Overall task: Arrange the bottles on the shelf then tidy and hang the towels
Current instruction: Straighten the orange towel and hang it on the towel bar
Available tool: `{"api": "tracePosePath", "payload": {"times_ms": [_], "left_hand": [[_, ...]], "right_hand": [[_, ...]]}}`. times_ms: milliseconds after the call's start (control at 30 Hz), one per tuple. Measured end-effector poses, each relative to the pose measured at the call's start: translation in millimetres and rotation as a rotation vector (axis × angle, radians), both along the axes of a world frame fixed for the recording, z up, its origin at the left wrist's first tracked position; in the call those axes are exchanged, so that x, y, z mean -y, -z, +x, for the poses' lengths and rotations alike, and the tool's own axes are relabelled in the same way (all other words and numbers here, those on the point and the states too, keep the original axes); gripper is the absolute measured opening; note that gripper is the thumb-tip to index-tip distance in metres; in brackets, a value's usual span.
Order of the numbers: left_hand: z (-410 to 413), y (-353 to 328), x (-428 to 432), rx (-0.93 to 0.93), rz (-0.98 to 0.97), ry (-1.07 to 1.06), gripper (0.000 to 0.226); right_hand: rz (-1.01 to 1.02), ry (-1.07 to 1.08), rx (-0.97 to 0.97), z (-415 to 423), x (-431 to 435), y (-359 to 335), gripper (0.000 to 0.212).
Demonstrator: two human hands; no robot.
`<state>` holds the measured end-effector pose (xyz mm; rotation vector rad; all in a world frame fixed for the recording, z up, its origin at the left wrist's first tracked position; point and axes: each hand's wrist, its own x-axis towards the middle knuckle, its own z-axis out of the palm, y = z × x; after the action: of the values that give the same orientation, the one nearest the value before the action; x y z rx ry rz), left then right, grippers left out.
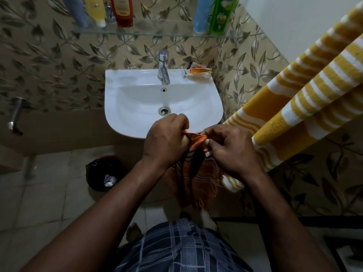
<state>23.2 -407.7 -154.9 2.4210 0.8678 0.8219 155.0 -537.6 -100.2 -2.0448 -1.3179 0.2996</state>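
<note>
The bottles (121,12) stand along the glass shelf (157,34) at twelve o'clock, so that part looks done and the towel step is in hand; just below centre, the left hand (165,142) pinches the top edge of the orange towel (198,177), fingers curled round a bunched fold; the towel hangs toward six o'clock, fringed and crumpled; the right hand (231,150) grips the same edge just beside the left, thumb and fingers closed on the cloth. The next move probably calls for drawing the hands apart to spread the edge flat, then carrying it to a rail, which I cannot see.

Around: a wall tap (15,114) at nine o'clock; a black bin (104,173) on the floor at seven o'clock; the white sink (121,114) above the hands, with its tap (164,69) and an orange packet (196,71) at the back rim; a yellow striped towel (314,91) hangs at three o'clock, close beside the right hand, and could crowd the hanging place.
</note>
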Motion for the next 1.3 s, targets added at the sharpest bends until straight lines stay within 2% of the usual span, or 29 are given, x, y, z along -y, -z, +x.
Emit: {"api": "tracePosePath", "payload": {"times_ms": [100,200,300,367,433,467,500,567,633,800,900,1000,1133,1300], "left_hand": [[5,4,-5,-0.003,-0.181,-0.08,0.019],[-1,8,-9,0.122,-0.199,-0.057,0.025],[-9,9,-11,0.249,-0.002,0.102,0.018],[-13,8,-13,0.235,0.201,0.193,0.005],[-10,6,-17,0.159,0.318,0.216,0.042],[-6,4,-17,0.089,0.322,0.2,0.054],[-1,3,-17,0.036,0.322,0.167,0.054],[9,4,-15,-0.012,0.243,0.122,0.037],[20,5,-11,0.031,0.093,0.152,0.03],[27,-3,-7,0.263,-0.454,0.289,0.023],[28,-6,-5,0.337,-0.431,0.32,0.021],[33,-9,-3,0.336,-0.361,0.378,0.018],[40,-9,1,0.305,-0.404,0.441,0.021],[42,-7,1,0.309,-0.454,0.479,0.015]], "right_hand": [[0.036,0.014,0.002,5,4,-10,0.019],[0.072,0.078,0.019,16,11,-18,0.02],[0.088,0.122,0.02,26,18,-24,0.021],[0.096,0.132,-0.009,30,22,-28,0.027],[0.089,0.119,-0.039,30,23,-31,0.029],[0.083,0.104,-0.042,30,23,-33,0.028],[0.081,0.088,-0.04,29,22,-35,0.027],[0.083,0.063,-0.038,27,19,-37,0.025],[0.085,0.047,-0.039,27,18,-39,0.024],[0.11,0.05,-0.035,32,18,-47,0.027],[0.145,0.059,-0.033,34,19,-52,0.028],[0.151,0.061,-0.035,34,19,-55,0.027],[0.135,0.061,-0.012,35,19,-56,0.026],[0.139,0.07,-0.004,36,21,-56,0.028]]}}
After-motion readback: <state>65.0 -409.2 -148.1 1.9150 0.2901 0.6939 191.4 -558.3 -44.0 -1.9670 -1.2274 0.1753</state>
